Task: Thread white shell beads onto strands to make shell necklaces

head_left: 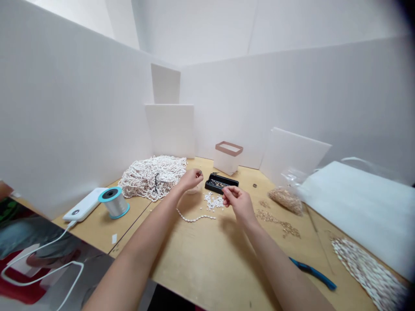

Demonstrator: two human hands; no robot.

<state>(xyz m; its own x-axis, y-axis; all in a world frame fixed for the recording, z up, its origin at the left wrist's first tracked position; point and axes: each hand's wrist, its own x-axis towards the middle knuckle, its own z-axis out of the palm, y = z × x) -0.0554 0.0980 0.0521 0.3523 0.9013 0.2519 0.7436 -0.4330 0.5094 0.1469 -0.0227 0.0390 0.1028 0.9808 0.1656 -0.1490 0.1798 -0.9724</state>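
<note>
My left hand [191, 179] is raised over the table with its fingers pinched together; what they hold, if anything, is too small to make out. Below it, a short string of white beads [196, 219] curves across the wood. My right hand [237, 201] also pinches, just in front of a black open case [221, 183] with small metallic pieces inside. Loose white beads [213, 201] lie scattered between the two hands. Partly behind my left hand sits a small clear dish [193, 190].
A heap of beaded strands [155, 172] and a wire spool [113, 202] stand left, beside a white power bank [84, 204]. At right are gold-coloured bits [275, 219], a plastic bag [287, 199], blue-handled pliers [313, 272] and more beaded strands [366, 272]. A white box [227, 162] stands behind.
</note>
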